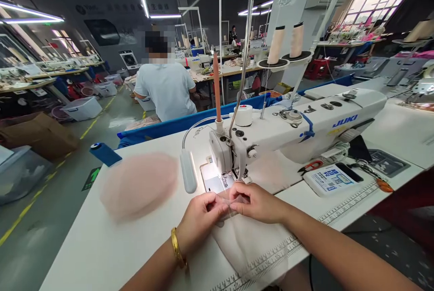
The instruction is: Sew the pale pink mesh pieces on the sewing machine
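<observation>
Just in front of the sewing machine (291,133), the left hand (200,218) and right hand (259,203) both pinched the sheer fabric (251,246), whose edge seemingly needed holding flat and aligned before reaching the needle.

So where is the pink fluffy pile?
The pink pile lies on the white table, to the left of the sewing machine and beyond the left hand.
</observation>
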The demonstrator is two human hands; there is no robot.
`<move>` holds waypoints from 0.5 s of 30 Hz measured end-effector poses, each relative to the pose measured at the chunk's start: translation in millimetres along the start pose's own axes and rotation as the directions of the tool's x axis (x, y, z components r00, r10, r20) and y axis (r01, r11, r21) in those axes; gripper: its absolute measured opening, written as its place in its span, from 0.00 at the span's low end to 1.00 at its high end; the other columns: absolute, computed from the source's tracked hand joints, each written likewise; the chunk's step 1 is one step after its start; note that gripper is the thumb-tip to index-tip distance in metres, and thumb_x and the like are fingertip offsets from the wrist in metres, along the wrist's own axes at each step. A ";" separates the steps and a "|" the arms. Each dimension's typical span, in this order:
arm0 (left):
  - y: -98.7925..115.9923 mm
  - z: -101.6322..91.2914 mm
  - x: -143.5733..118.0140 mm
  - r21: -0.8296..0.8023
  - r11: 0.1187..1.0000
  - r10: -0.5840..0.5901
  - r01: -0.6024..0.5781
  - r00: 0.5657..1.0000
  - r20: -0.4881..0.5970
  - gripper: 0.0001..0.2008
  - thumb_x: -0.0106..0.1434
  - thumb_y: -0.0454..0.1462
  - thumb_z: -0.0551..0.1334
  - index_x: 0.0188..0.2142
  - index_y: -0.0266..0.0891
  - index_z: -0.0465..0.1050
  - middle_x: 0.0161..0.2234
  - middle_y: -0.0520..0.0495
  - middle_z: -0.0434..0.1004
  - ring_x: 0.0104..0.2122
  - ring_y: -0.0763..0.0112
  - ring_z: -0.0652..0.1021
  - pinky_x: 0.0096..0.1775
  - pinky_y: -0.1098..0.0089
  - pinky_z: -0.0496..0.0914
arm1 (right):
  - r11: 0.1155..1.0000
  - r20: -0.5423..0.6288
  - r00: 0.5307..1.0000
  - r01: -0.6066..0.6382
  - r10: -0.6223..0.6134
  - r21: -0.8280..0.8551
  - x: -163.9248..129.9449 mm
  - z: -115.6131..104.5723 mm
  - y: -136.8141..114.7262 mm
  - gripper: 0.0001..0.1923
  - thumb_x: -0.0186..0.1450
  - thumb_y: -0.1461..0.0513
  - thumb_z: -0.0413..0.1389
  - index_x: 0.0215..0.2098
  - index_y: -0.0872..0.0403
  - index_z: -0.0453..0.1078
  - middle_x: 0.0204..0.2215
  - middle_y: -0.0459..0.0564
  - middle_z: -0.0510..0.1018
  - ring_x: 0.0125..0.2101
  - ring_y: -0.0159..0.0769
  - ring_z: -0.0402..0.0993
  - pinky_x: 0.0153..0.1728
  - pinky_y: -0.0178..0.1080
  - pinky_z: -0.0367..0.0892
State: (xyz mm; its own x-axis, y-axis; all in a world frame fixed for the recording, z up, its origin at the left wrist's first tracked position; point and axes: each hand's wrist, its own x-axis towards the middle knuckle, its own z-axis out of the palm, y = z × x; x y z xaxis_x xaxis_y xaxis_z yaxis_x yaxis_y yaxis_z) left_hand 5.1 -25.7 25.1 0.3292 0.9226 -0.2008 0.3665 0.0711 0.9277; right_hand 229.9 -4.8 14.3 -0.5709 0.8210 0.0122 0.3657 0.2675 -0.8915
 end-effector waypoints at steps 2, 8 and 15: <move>0.6 1.4 0.5 0.017 1.000 0.009 -0.009 1.000 -0.011 0.15 0.61 0.49 0.65 0.29 0.39 0.76 0.25 0.52 0.71 0.27 0.70 0.70 0.30 0.72 0.64 | 1.000 -0.018 1.000 -0.003 0.003 -0.014 -0.8 0.8 -0.7 0.07 0.67 0.57 0.61 0.39 0.50 0.70 0.28 0.39 0.67 0.28 0.31 0.59 0.29 0.34 0.55; -5.9 5.2 -1.1 0.059 0.994 0.090 -0.088 0.995 -0.039 0.19 0.64 0.52 0.65 0.29 0.39 0.78 0.27 0.51 0.72 0.27 0.69 0.73 0.31 0.70 0.67 | 1.000 -0.073 0.997 0.028 -0.027 0.014 1.0 7.3 -5.5 0.10 0.68 0.53 0.61 0.39 0.51 0.70 0.31 0.41 0.71 0.29 0.32 0.63 0.34 0.36 0.59; -9.3 10.3 -1.6 0.175 0.968 0.197 -0.178 0.975 -0.099 0.13 0.66 0.46 0.64 0.30 0.41 0.74 0.29 0.50 0.73 0.29 0.69 0.71 0.31 0.71 0.65 | 0.997 -0.123 0.989 0.081 -0.082 -0.016 -0.4 12.4 -8.9 0.08 0.69 0.59 0.57 0.31 0.51 0.67 0.27 0.41 0.68 0.29 0.33 0.64 0.35 0.37 0.60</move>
State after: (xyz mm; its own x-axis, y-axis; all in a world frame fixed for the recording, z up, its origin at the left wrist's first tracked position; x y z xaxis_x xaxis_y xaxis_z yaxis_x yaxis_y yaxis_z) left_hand 10.2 -31.8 13.5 0.3070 0.9516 0.0179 0.4486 -0.1612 0.8791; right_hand 217.8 -13.8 16.5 -0.5046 0.8518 0.1411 0.3301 0.3413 -0.8801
